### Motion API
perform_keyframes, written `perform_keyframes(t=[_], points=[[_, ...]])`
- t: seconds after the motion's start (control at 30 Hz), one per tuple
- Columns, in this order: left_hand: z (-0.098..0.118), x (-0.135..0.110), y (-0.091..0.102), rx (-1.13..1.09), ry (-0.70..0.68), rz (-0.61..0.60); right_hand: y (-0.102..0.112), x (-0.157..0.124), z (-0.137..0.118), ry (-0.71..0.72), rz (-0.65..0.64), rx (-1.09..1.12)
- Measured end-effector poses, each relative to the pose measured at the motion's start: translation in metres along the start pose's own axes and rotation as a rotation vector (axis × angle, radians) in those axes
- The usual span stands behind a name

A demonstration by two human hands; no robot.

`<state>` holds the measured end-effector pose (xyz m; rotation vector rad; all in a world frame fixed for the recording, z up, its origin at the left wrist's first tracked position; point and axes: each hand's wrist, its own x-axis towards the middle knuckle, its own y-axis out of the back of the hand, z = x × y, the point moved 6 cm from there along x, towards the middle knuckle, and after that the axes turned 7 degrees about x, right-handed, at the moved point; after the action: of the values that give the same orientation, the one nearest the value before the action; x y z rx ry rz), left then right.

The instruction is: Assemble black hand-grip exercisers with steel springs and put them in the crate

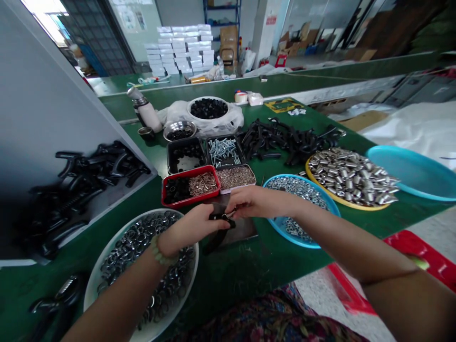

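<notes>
My left hand [194, 227] is closed around a black plastic handle part [218, 236] that hangs down over the green table [235, 270]. My right hand [253, 202] pinches a small metal piece [231, 214] against the top of that black part. Both hands meet just in front of the red tray [167, 198] of small black and metal pieces. Below my left wrist sits a white bowl [107, 259] full of metal rings. Under my right forearm lies a blue dish [329, 202] of small silver washers.
A yellow plate [322, 189] of silver cylinders and an empty teal dish [413, 171] stand at the right. Black trays of screws [223, 151], a heap of black handles [285, 137] and a white bowl of black caps [208, 108] lie behind. More black handles [89, 175] pile at the left.
</notes>
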<state>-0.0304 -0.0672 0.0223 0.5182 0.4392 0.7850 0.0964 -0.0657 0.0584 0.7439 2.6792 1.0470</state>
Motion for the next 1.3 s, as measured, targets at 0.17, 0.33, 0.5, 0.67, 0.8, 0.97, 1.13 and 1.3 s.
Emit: perform_keyframes(t=[0.17, 0.33, 0.5, 0.67, 0.8, 0.97, 1.13, 1.3], points=[[-0.018, 0.002, 0.01, -0.063, 0.138, 0.007, 0.014, -0.005, 0.03, -0.082, 0.126, -0.023], [-0.02, 0.006, 0.01, -0.188, 0.091, 0.086, 0.001, 0.0, 0.049, -0.196, 0.302, 0.377], [-0.013, 0.005, 0.014, -0.158, 0.044, 0.177, -0.012, 0.007, 0.043, -0.148, 0.244, 0.498], [-0.016, 0.012, 0.005, -0.21, 0.061, 0.134, 0.002, 0.017, 0.014, -0.034, 0.076, 0.089], [-0.024, 0.015, 0.001, -0.612, 0.142, 0.207, 0.055, 0.011, 0.068, -0.236, 0.327, 0.015], [-0.013, 0.0, 0.03, -0.536, 0.089, 0.432, 0.125, -0.045, 0.18, -0.732, 0.745, -0.279], [0.007, -0.017, 0.058, 0.024, 0.04, 0.64, 0.13, -0.067, 0.218, -0.795, 0.736, -0.288], [-0.009, -0.013, 0.041, -0.027, 0.05, 0.576, 0.077, -0.077, 0.171, -0.719, 1.013, 0.161]])
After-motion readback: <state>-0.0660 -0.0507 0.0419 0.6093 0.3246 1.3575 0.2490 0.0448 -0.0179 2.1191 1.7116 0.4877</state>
